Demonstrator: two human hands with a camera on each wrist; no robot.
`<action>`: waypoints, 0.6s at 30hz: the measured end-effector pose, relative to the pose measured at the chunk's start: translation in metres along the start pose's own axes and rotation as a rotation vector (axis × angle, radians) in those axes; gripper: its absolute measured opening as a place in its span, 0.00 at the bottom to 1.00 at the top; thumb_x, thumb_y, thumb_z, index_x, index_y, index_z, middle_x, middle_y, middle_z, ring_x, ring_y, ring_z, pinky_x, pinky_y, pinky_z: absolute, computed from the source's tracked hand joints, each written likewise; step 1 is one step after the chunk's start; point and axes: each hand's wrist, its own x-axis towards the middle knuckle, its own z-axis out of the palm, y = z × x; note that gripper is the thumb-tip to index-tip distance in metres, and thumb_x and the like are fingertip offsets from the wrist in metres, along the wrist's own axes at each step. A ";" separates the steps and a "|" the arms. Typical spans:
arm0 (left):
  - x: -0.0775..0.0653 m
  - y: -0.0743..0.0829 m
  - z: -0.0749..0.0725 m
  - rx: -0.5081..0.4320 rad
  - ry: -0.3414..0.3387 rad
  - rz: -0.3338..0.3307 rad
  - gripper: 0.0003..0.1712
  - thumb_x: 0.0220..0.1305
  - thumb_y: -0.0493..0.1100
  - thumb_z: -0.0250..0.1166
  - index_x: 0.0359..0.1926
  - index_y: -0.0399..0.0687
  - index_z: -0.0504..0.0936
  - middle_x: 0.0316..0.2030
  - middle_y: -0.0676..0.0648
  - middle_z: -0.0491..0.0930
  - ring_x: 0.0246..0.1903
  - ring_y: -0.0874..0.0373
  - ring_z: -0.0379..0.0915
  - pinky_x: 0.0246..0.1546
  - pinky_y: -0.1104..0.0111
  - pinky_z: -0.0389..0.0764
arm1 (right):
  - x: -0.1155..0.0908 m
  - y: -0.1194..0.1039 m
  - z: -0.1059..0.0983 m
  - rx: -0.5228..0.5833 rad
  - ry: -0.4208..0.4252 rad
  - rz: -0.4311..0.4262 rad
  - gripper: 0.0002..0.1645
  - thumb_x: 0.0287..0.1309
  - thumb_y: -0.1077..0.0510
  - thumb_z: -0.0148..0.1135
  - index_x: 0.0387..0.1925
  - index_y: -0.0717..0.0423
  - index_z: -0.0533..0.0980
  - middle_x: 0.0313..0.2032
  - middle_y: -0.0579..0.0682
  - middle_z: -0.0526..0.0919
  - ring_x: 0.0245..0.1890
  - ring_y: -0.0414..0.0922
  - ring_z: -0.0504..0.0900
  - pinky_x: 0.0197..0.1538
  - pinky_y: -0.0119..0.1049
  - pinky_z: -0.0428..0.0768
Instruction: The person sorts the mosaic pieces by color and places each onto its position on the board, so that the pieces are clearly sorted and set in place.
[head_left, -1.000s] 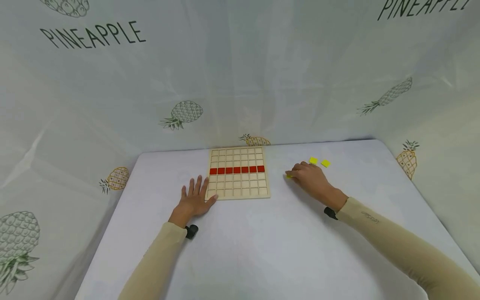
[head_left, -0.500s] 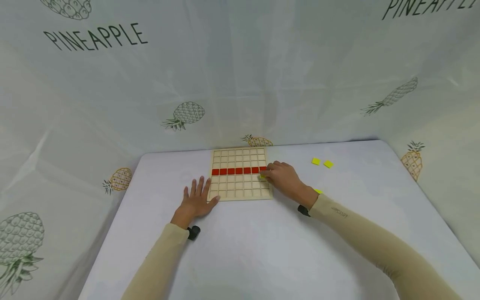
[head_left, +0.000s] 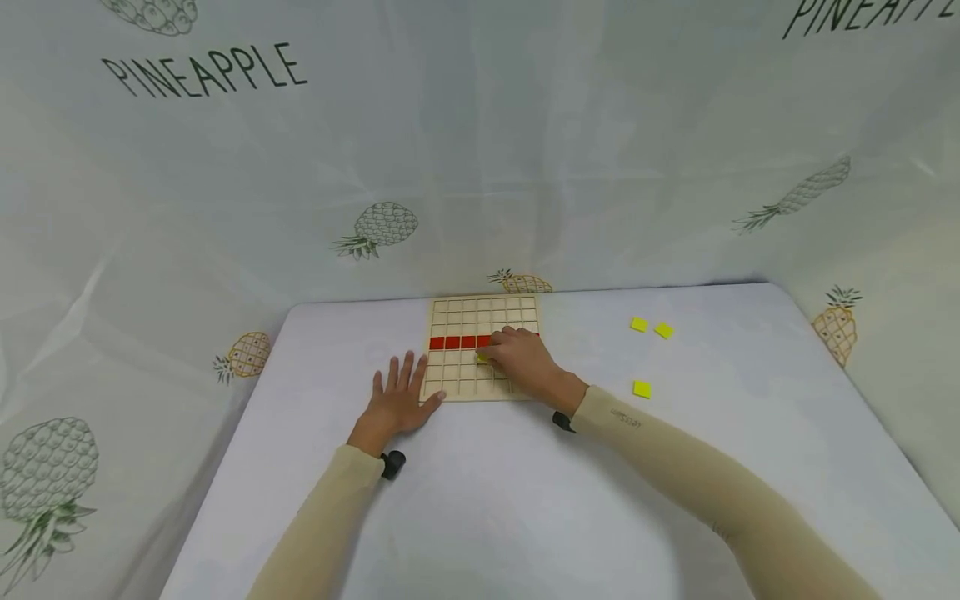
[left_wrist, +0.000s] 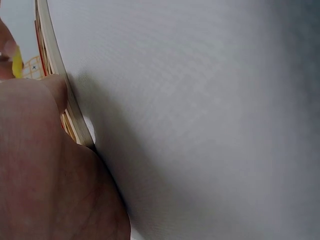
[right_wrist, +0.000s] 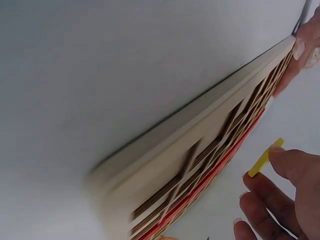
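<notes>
A pale wooden grid board (head_left: pixel 447 390) lies near the table's back edge, with a row of red square tiles (head_left: pixel 453 342) across its middle. My left hand (head_left: pixel 395 408) rests on the table with fingers spread, its thumb touching the board's front left corner. My right hand (head_left: pixel 527 362) pinches a yellow square tile (right_wrist: pixel 266 157) between thumb and fingertips and holds it over the board, just in front of the red row. In the right wrist view this tile is apart from the board. The right hand hides the right part of the board.
To the right of the board lie three loose yellow tiles: two at the back, a left one (head_left: pixel 639 324) and a right one (head_left: pixel 663 331), and a nearer tile (head_left: pixel 642 389). A curtain (head_left: pixel 480 167) printed with pineapples surrounds the white table (head_left: pixel 480 500).
My right hand has moved left with the yellow tile, from the table at the right to over the board. The nearer loose tile has come into view. The left hand stays put.
</notes>
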 end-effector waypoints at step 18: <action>0.010 -0.007 0.008 0.050 0.013 -0.008 0.52 0.80 0.71 0.42 0.86 0.46 0.34 0.85 0.37 0.27 0.83 0.35 0.21 0.78 0.35 0.32 | 0.041 -0.028 0.012 0.055 -0.100 0.034 0.12 0.68 0.59 0.72 0.51 0.49 0.90 0.45 0.48 0.90 0.45 0.48 0.85 0.53 0.44 0.86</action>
